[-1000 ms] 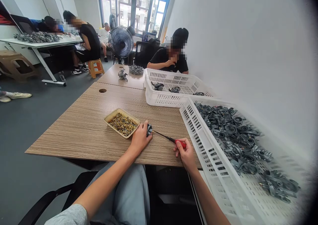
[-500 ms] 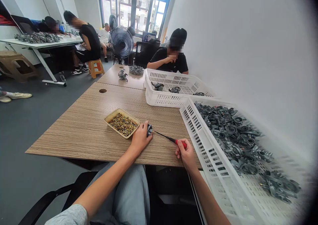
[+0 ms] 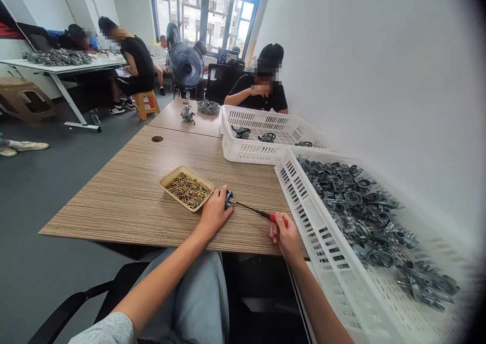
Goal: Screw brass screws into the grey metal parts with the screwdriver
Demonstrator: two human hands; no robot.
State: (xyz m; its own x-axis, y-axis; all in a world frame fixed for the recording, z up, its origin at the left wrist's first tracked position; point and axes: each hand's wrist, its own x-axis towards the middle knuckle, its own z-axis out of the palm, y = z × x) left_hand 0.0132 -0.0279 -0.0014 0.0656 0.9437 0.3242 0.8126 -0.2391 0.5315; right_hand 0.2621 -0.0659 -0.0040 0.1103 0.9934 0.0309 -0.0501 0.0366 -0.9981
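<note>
Holding steady at the table edge [image 3: 125, 197], the left hand [image 3: 214, 213] has its fingers closed around a grey carburetor casting [image 3: 229, 199], much of it hidden in the grip. Over on the other side, the right hand [image 3: 287, 236] pinches the red handle of a slim screwdriver [image 3: 261, 213] between thumb and curled fingers. And here's the line that matters: the shaft runs leftward and slightly away from the right fingers, its long axis pointing straight at the casting, tip meeting a brass-coloured spot on its right side. Whether that tip is seated, the view can't tell. The left hand is the nearer one, right on the metal; the right reaches it only through the tool. Just beyond the left knuckles sits a shallow tray [image 3: 176, 199] of brass pieces [image 3: 189, 189].
</note>
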